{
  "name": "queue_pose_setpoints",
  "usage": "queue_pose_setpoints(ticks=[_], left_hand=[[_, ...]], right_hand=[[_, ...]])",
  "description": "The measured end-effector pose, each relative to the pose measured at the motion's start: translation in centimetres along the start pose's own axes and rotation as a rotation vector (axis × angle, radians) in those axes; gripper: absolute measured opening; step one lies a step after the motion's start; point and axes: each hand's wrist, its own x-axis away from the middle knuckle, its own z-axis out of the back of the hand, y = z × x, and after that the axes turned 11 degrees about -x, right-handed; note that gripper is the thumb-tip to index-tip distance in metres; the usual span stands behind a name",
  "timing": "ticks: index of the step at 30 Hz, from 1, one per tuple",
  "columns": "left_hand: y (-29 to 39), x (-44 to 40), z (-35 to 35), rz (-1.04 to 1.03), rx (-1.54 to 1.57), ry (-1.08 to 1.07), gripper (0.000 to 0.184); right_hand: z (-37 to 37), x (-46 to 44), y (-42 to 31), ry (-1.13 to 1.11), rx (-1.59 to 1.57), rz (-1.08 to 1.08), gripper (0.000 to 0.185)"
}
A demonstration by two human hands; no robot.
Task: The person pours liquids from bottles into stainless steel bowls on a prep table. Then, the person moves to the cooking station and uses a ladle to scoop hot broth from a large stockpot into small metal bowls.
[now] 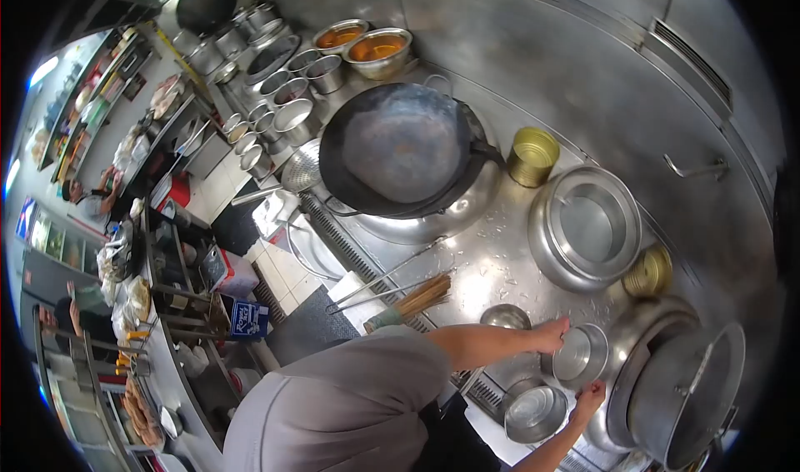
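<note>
A shallow round metal pan is held between my two hands near the front of the steel worktop. My left hand is closed on its upper-left rim. My right hand is closed at its lower-right rim. Just below lies a metal pot with a shiny inside. A small metal bowl sits by my left forearm. To the right stands a large round steel pot, with a wide metal lid or pan tilted against it.
A big black wok rests on a burner. Near it are a bamboo brush, a skimmer, a gold tin and a lidded steel pot. Several containers line the back. Other people stand across the aisle.
</note>
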Motion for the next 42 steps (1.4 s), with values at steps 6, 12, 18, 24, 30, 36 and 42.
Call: queue_pose_setpoints(ticks=[6, 12, 18, 24, 30, 36, 42], left_hand=[[1.1, 1.0, 2.2, -0.115, 0.070, 0.025, 0.028], [6.1, 6.3, 8.5, -0.106, 0.208, 0.071, 0.027], [8.6, 15.0, 19.0, -0.210, 0.080, 0.285, 0.028], [5.4, 22.8, 30.9, -0.177, 0.136, 0.494, 0.038], [3.9, 37.0, 47.9, -0.063, 0.081, 0.511, 0.051], [-2.8, 40.8, 59.6, -0.039, -0.057, 0.855, 0.058], [-5.3, 44.4, 71.1, 0.044, 0.067, 0.814, 0.047]], right_hand=[[-2.4, 1.5, -4.2, 0.034, 0.127, 0.102, 0.010], [-3.7, 0.1, -6.5, -0.035, 0.156, 0.249, 0.014], [-14.7, 9.5, -20.5, -0.175, 0.506, 0.447, 0.035], [-28.6, 17.3, -24.1, -0.269, 0.152, 0.264, 0.026], [-44.5, 27.6, -26.9, -0.481, 0.362, 0.324, 0.016], [-59.3, 30.2, -25.0, -0.768, -0.054, 0.088, 0.012], [-74.4, 32.1, -27.4, -0.775, 0.068, 0.131, 0.015]])
